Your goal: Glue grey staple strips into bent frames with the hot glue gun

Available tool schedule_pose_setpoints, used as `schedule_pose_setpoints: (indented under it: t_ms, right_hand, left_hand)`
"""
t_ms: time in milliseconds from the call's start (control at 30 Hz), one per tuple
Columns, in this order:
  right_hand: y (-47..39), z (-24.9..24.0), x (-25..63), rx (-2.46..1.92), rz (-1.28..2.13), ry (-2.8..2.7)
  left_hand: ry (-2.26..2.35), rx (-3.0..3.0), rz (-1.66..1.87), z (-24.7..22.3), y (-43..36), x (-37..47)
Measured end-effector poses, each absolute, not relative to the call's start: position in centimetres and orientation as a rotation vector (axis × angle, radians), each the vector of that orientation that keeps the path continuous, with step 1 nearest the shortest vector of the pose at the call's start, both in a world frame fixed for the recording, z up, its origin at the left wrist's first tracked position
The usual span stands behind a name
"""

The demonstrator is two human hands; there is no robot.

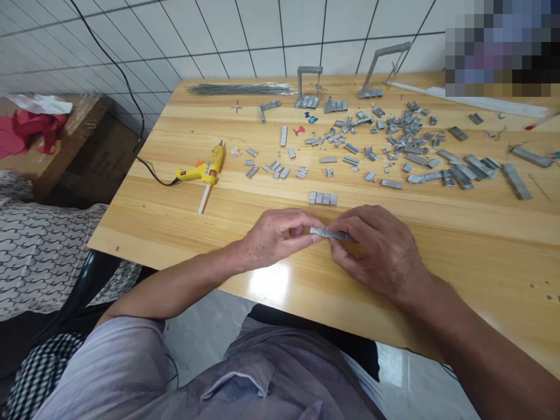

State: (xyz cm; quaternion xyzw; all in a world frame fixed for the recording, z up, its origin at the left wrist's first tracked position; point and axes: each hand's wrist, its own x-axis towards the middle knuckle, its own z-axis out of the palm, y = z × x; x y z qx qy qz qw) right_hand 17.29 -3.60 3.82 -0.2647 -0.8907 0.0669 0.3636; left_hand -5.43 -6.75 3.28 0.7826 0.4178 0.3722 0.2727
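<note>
Between my two hands is a thin grey strip of staples [333, 234], held just above the table near its front edge. My left hand [280, 236] pinches the strip's left end between thumb and fingers. The fingers of my right hand [378, 248] close round its right end and partly hide it. Just beyond my fingertips, a row of short staple pieces [322, 198] lies side by side on the wooden table [245, 204]. More loose staple strips [391, 184] are scattered farther back.
A yellow glue gun [205, 169] with a white glue stick lies to the left, its cord running off the table. At the back are a bundle of thin wires [242, 88] and two angular staple structures [310, 84] [374, 70]. A tiled wall [262, 29] stands behind.
</note>
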Motion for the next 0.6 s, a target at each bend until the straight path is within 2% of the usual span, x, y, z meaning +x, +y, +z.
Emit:
schedule_pose_setpoints:
  t_ms: [600]
  right_hand:
    - [-3.61,3.97,17.41,-0.706,0.246,-2.303]
  left_hand:
    - [1.145,2.057,1.026,3.2,-6.91,-5.17]
